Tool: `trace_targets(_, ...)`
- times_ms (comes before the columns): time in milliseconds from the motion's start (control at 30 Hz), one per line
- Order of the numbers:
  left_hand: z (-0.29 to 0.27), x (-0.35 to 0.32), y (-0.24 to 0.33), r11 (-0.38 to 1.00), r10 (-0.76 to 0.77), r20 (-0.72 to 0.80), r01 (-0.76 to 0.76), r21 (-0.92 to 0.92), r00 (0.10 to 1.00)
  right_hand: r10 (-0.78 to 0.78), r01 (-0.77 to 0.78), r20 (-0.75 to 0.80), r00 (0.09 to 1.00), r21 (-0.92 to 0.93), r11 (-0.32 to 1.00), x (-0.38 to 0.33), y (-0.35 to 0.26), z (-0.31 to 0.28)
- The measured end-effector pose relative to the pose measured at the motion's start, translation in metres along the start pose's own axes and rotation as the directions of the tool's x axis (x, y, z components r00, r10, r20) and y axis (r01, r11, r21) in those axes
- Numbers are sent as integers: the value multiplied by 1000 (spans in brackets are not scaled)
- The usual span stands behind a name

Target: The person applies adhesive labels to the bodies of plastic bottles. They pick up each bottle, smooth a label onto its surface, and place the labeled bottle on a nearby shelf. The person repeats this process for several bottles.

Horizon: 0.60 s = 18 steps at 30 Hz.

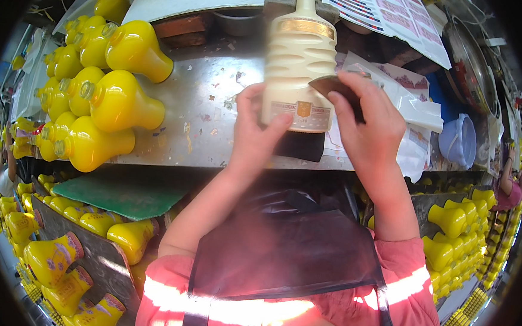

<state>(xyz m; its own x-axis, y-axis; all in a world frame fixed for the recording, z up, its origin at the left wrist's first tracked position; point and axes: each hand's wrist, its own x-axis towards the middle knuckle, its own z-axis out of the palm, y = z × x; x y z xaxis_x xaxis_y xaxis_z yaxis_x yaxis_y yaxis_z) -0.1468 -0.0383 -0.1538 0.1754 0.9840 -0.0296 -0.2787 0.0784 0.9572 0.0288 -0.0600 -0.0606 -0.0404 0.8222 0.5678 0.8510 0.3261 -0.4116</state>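
Note:
A cream bottle (301, 70) with a ribbed body, a gold band and a printed band near its base lies on the bench, its neck pointing away from me. My left hand (257, 127) grips the bottle's lower left side, with the thumb laid over the printed band. In my right hand (371, 116) is a thin dark curved scraper (339, 91), pinched between thumb and fingers. One edge of the scraper meets the bottle's right side, just above the printed band. Beneath the bottle's base, a dark pad (298, 145) shows at the bench's near edge.
Glossy yellow bottles (130, 104) lie stacked at the left of the metal bench (208, 94). Printed sheets (395, 19) lie at the back right, above a pale bucket (457, 141). A green board (124, 193) is below the bench. More yellow bottles (452, 219) stand at right.

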Motion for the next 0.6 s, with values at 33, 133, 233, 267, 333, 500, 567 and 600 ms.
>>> trace_targets(33,0,0,0,1000,6,-2,-6,-1,1000,-24,23,38,999,47,999,-2,-1,1)
trace_targets(133,-1,-1,-1,1000,21,25,-21,12,999,-28,27,65,997,21,999,-9,-1,2)
trace_targets(233,-2,-1,-1,990,21,62,-12,-138,998,-39,22,-91,995,-178,984,-14,3,4)
trace_targets(267,-4,0,-1,996,-3,46,7,-89,999,-143,135,-37,989,-170,976,-20,0,4)
trace_targets(333,-8,4,-1,1000,-4,42,4,-3,999,-303,299,-19,953,-118,947,-31,-7,5)
trace_targets(500,-4,6,-5,999,32,-7,-32,-39,999,119,-126,61,991,135,983,-42,-18,4)
trace_targets(567,-3,6,-5,995,69,5,-69,66,998,522,-500,69,850,412,761,-40,-18,7)
trace_targets(600,-2,7,-5,980,89,34,-94,174,995,474,-471,84,877,353,808,-39,-17,9)
